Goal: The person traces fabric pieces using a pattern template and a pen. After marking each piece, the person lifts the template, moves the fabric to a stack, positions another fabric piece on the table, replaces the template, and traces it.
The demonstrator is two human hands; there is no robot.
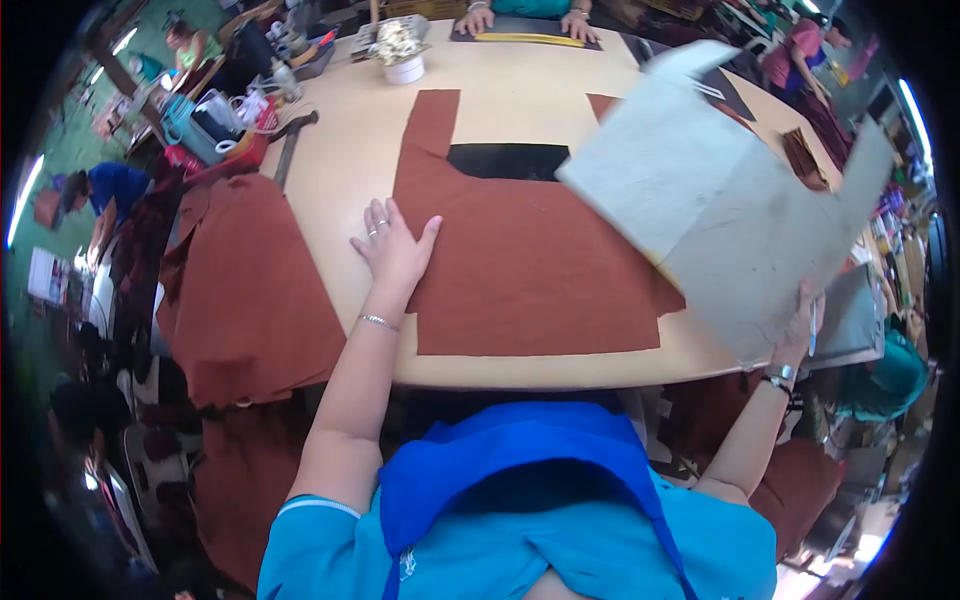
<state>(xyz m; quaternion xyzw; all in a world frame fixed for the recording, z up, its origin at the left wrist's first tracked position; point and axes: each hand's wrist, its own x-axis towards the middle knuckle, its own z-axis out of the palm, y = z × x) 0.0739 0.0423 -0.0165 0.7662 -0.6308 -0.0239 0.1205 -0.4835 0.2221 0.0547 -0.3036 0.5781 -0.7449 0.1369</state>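
A rust-brown cut fabric or leather piece [530, 260] with a notch in its far edge lies flat on the table. My left hand [395, 240] rests at its left edge, fingers spread and holding nothing. With my right hand [798, 325] I grip the near right edge of a large grey pattern template [740, 200], tilted up off the table at the right. Part of that hand is hidden behind the template. A slim pale object, perhaps a pen [814, 325], shows beside my right fingers. A black sheet [508, 161] shows through the notch.
Brown sheets [250, 290] hang over the table's left side near a hammer [292, 145]. A white flower pot [404, 68] stands far left. Across the pale table [340, 130], another person's hands [478, 20] rest by a yellow strip [530, 39]. Other people work on both sides.
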